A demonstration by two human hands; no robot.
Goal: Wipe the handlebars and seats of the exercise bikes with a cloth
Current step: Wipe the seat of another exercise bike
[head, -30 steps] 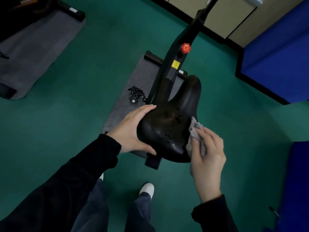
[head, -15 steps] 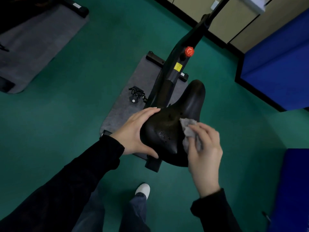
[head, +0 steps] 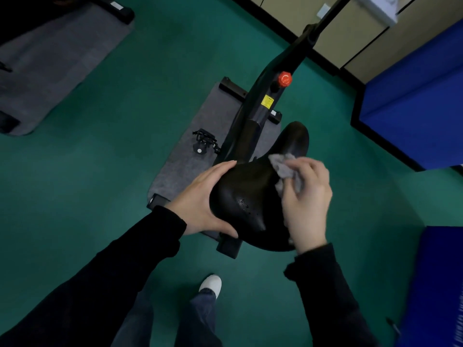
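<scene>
Green floor (head: 112, 171) underfoot, grey mat (head: 190, 146) beneath the bike. The left hand (head: 200, 204) cups the black seat (head: 250, 194), fingers spread wide; the right hand (head: 308, 199) pinches a grey cloth (head: 285, 171) against it.

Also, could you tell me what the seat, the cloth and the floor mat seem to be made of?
Seat: probably vinyl or synthetic leather, smooth black with a dull sheen; droplets bead on it. Cloth: soft grey fabric, matte and crumpled, possibly microfibre. Mat: grey felt or low-pile carpet, fuzzy and matte.
</scene>
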